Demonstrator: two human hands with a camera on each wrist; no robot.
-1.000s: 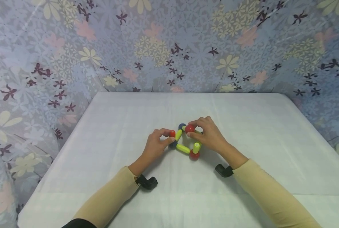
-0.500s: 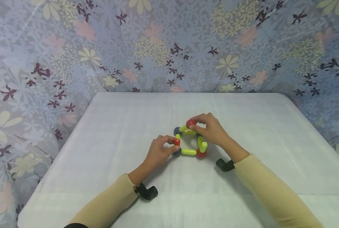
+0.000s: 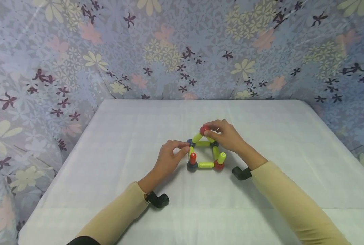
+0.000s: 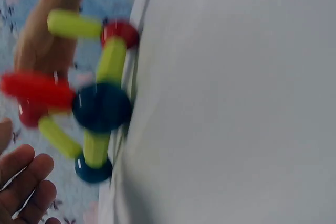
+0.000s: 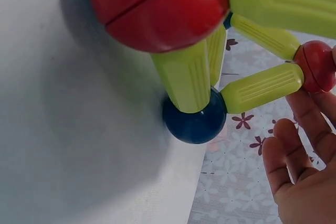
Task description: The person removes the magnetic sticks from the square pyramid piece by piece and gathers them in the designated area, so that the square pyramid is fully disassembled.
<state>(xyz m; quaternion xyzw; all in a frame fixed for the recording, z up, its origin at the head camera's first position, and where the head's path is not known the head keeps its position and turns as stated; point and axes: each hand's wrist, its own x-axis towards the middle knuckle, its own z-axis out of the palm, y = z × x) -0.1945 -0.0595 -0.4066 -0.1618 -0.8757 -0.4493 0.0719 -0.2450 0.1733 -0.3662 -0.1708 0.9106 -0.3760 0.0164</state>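
Note:
A frame of yellow-green rods (image 3: 205, 165) and balls stands on the white table. Dark blue balls (image 3: 192, 166) sit at the front left and both back corners, a red ball (image 3: 219, 165) at the front right. From the front corners rise a red rod (image 3: 193, 158) and a yellow-green rod (image 3: 221, 158). Two slanted rods meet at a raised red ball (image 3: 204, 130), which my right hand (image 3: 227, 137) pinches between thumb and fingers. My left hand (image 3: 168, 157) is beside the frame's left side, fingers loose and holding nothing; the left wrist view shows them apart from the rods.
The white-covered table (image 3: 132, 136) reaches back to a flowered cloth (image 3: 169, 51). Black curved wrist pieces (image 3: 158, 200) stick out from both sleeves near the tabletop.
The frame has turned and shifted nearer, so its front rod now lies level across the view. My left hand has let go of the red rod. The right hand keeps its pinch on the raised ball.

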